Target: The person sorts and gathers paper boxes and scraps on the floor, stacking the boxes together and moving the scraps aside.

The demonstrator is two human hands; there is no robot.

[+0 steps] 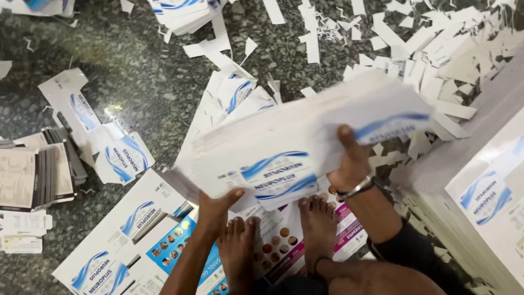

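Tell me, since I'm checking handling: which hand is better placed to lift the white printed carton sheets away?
Probably the right hand: it grips the white printed carton sheets near their middle; the left hand only pinches the lower corner.

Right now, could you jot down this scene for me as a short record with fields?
Setting: dark speckled stone floor
Left hand: grips near edge of the flat carton stack
Right hand: thumb on top of same stack
Stack: white with blue swoosh, held above bare feet
Around: loose white carton blanks, paper offcut strips
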